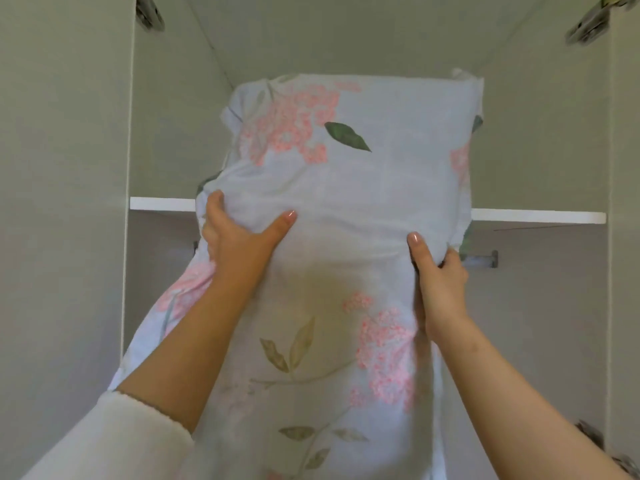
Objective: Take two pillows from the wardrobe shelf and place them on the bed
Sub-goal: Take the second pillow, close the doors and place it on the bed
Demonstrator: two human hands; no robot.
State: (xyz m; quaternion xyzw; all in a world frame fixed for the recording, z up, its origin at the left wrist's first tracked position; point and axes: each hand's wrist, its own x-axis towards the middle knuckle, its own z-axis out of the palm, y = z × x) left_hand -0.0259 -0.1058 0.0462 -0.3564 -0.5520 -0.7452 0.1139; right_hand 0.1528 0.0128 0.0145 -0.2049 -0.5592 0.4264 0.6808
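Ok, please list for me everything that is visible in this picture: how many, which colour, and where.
pillow: one or two, cannot tell; pale blue with pink flowers and green leaves; upper part on the shelf, lower part hanging in front
shelf: one, white, across the wardrobe
wardrobe: one, pale grey, around everything
hinges: several, grey metal, top corners and bottom right
hanging rail: one, grey metal, under the shelf, mostly hidden
sleeve: one, cream, left forearm
left hand: grips the pillow's left side
right hand: grips the pillow's right side
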